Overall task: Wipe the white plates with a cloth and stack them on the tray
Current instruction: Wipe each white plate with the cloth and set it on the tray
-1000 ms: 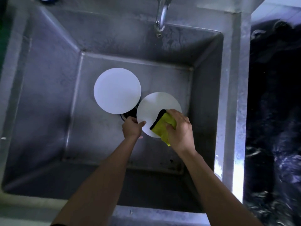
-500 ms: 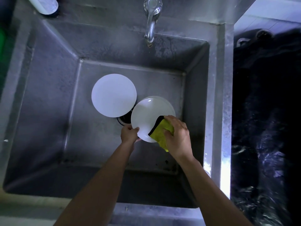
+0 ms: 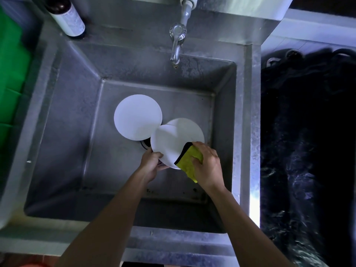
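Inside a steel sink (image 3: 63, 132), my left hand (image 3: 151, 163) grips the near-left rim of a white plate (image 3: 167, 143), lifted and tilted. My right hand (image 3: 207, 166) holds a yellow cloth with a black edge (image 3: 189, 158) against that plate's right side. Beneath it lies a second white plate (image 3: 189, 128), partly uncovered at the upper right. Another white plate (image 3: 137, 117) lies flat to the left, over the drain. No tray is in view.
A tap (image 3: 176, 49) hangs over the sink's far wall. A dark bottle with a white label (image 3: 69, 18) stands at the far left corner. Something green (image 3: 11, 78) borders the left side. A dark black mass (image 3: 308, 141) fills the right.
The plate in my left hand has lifted and shifted left, uncovering another plate beneath it. The cloth stays pressed to its right side. The camera view has tilted up, showing more tap and the bottle.
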